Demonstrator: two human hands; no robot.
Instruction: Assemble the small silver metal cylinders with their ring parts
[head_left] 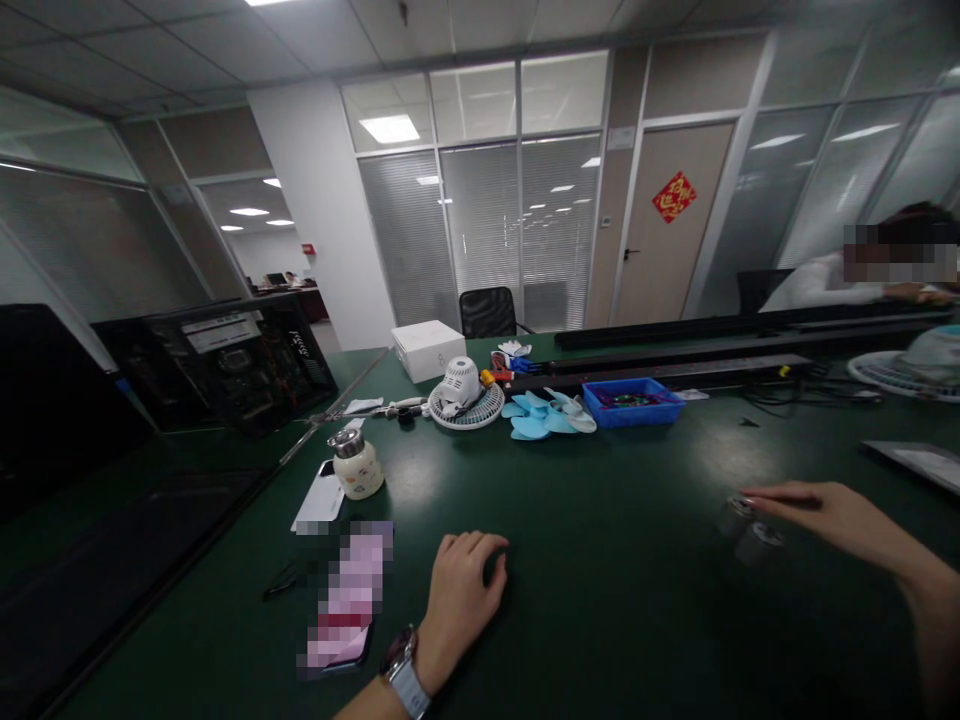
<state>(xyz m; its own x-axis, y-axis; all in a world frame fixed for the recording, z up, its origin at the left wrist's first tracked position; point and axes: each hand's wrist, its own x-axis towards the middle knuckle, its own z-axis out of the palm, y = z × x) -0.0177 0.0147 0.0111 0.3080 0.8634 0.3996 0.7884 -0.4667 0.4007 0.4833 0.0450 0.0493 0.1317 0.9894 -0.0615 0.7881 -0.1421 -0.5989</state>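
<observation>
My left hand (463,595) rests knuckles-up on the green table (600,560), a watch on its wrist. Its fingers are curled under, and whatever lies beneath them is hidden. My right hand (821,512) comes in from the right with its fingers stretched out flat, pointing left. Just under its fingertips stand two small grey cylinders (750,532), blurred; I cannot tell whether the hand touches them. Beside my left hand lies a phone (341,625) with a blurred-out screen.
Farther back on the table are a small cream jar (358,466), a white phone (318,498), a white fan motor on its grille (462,396), light blue fan blades (541,416), a blue tray (632,401) and a white box (427,350). Another person (832,280) sits at the far right.
</observation>
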